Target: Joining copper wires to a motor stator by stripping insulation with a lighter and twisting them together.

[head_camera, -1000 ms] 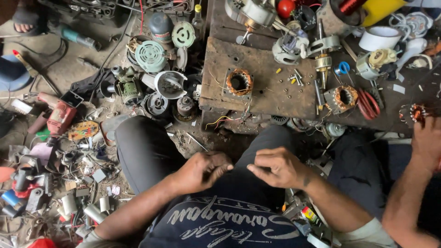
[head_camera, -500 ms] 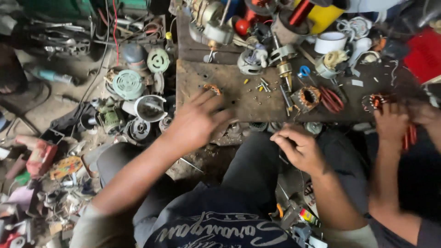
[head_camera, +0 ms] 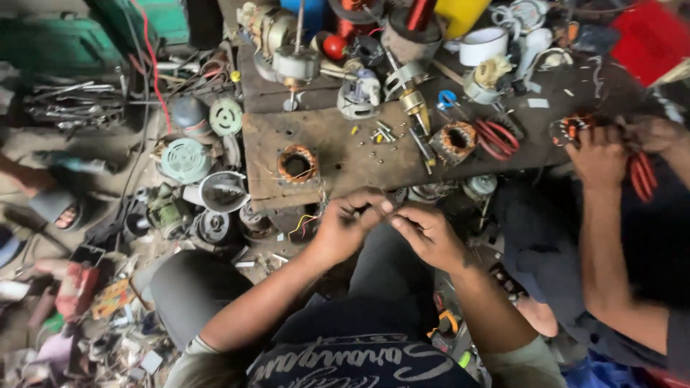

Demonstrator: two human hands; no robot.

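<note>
Wire ends (head_camera: 374, 210), thin and dark, sit pinched between your two hands just below the near edge of the wooden worktop (head_camera: 338, 154). Your left hand (head_camera: 350, 223) is nearly closed, thumb and forefinger pressed on the strand. Your right hand (head_camera: 430, 233) is curled, fingertips meeting the left; whether it grips the same strand, I cannot tell.

Copper-wound stator (head_camera: 297, 164) rests on the worktop just beyond your left hand; yellow and red leads (head_camera: 305, 223) trail down from that edge to the left of your left wrist. A second stator (head_camera: 458, 138) lies beyond your right hand, red-handled pliers (head_camera: 497, 136) beside it. Small screws (head_camera: 383, 133) are scattered between the two.

Judgement: you are working a fine strand by fingertip. Keep both pinches close together so the strand stays taut and does not kink. Hold your wrists steady above your lap.

Another person's hand (head_camera: 598, 152), far to your right, works on a separate coil (head_camera: 568, 129).
</note>
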